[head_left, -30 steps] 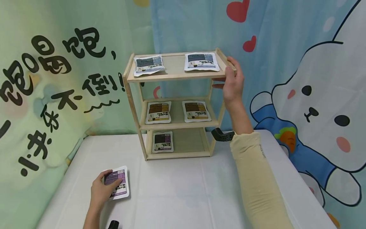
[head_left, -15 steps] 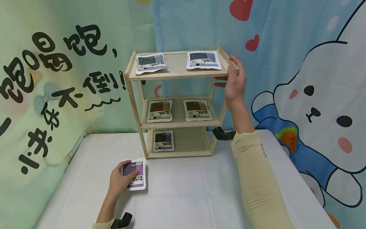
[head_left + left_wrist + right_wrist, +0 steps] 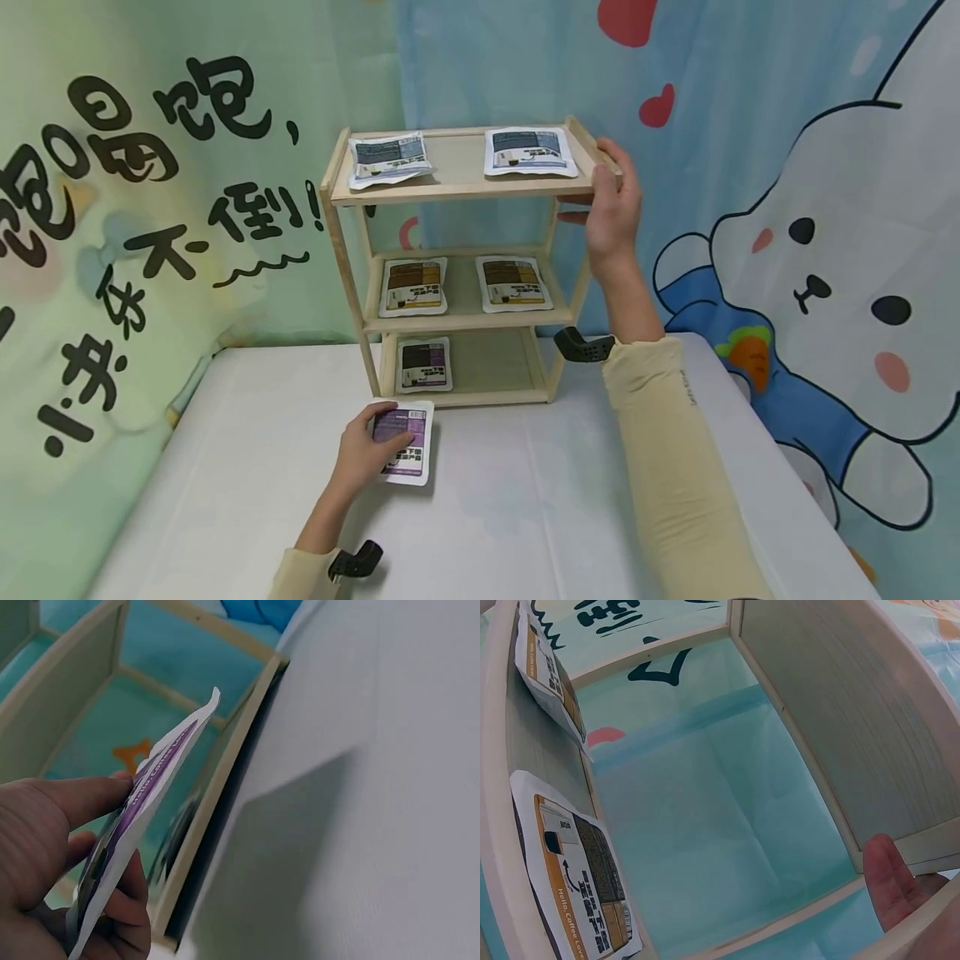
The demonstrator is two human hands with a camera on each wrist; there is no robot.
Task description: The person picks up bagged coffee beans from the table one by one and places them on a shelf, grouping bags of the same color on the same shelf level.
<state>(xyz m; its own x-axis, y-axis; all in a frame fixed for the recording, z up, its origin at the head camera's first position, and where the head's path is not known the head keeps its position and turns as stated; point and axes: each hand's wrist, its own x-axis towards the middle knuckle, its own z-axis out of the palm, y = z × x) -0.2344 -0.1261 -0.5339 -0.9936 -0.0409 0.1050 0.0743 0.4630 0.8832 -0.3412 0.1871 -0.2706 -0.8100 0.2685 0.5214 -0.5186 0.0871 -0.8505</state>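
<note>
My left hand (image 3: 364, 448) pinches a white and purple coffee sachet (image 3: 414, 457) between thumb and fingers, just in front of the bottom shelf. In the left wrist view the sachet (image 3: 142, 802) is tilted and held above the table, its shadow falling on the cloth. My right hand (image 3: 617, 212) grips the right end of the top shelf of a three-tier wooden rack (image 3: 450, 197), thumb outside and fingers beneath. Another purple sachet (image 3: 424, 365) lies on the left of the bottom shelf. In the right wrist view, fingertips (image 3: 885, 862) show against the rack's underside.
Two blue sachets, one left (image 3: 388, 160) and one right (image 3: 531, 152), lie on the top shelf. Two brown-yellow ones, left (image 3: 414, 287) and right (image 3: 513, 284), lie on the middle shelf. A white cloth covers the table (image 3: 525, 500); printed curtains (image 3: 480, 67) hang behind.
My left hand has carried the purple sachet rightward and away from me, from the left of the table toward the rack's front. My right hand keeps its grip on the rack.
</note>
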